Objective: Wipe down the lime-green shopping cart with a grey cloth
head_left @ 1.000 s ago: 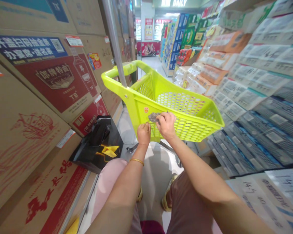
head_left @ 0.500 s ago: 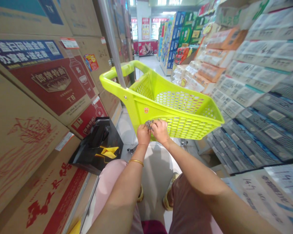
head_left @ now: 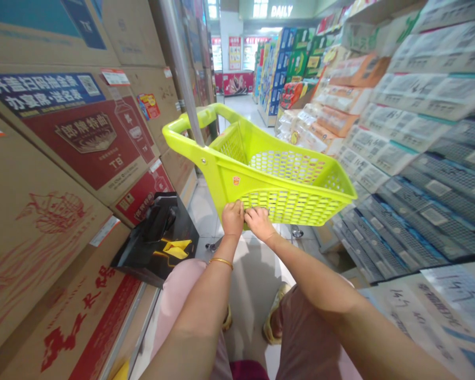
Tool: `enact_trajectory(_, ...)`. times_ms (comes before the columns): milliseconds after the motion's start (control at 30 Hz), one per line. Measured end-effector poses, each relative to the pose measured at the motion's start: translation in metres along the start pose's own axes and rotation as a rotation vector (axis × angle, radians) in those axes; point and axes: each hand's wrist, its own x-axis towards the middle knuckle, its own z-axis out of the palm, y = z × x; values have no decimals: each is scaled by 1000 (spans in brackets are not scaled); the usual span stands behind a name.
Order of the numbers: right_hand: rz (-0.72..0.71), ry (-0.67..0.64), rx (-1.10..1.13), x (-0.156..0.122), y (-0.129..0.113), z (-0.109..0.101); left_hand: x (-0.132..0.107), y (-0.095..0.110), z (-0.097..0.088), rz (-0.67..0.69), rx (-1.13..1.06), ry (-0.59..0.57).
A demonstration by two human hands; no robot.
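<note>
View from a person's head, looking down a narrow shop aisle. 1 lime-green cart (head_left: 285,182) with a mesh basket stands just ahead, tilted, its handle near a grey pole (head_left: 182,68).

Both hands meet at the basket's near lower edge. The left hand (head_left: 233,219) and the right hand (head_left: 260,224) touch each other, with fingers curled in narrow and pressed against the mesh. The gap between them is too small to tell whether they pinch anything.

Possible trouble, as a judgement:
- The cart sits on wheels, so pressure from both hands at 1 low spot could roll it away or swing it into the pole.
- Fingertips could snag in the mesh holes.
- A black bag (head_left: 158,237) lies at the edge of the low left shelf, just beside the left knee. A shift of that leg could knock it off.

Counts:
- 1 cart, with 2 wheels in view (head_left: 296,231) and any others hidden.
- 2 hands.
- 1 gold bangle (head_left: 220,261) on the left wrist.
- 2 sandals (head_left: 275,316) on the floor below.
- 1 black bag with 1 yellow shape on it.

Brown cartons (head_left: 83,137) are stacked on the left and wrapped packs (head_left: 411,137) are shelved on the right. There are too many of each to count.
</note>
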Motion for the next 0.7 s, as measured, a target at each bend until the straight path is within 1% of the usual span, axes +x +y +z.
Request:
enact_trajectory(100,-8,2,25,6,2,-7,0,-2,-1,7,3,-2)
enact_trajectory(167,10,35,36,12,4,-17,-1,-3,-1,5,3,-2)
enact_trajectory(300,145,190,62,27,14,-41,-2,-2,-1,3,-18,-1)
enact_trajectory(400,234,290,60,35,18,-50,-3,-2,-1,12,-20,25)
enact_trajectory(433,233,299,57,35,18,-50,-4,-2,-1,13,-22,25)
enact_trajectory(500,192,277,51,34,16,-45,-4,-4,0,14,-31,1)
enact_trajectory(600,118,201,47,28,10,-32,-4,-7,1,3,-41,-38)
enact_trajectory(700,112,134,55,19,7,-21,-4,-7,0,-2,-24,-28)
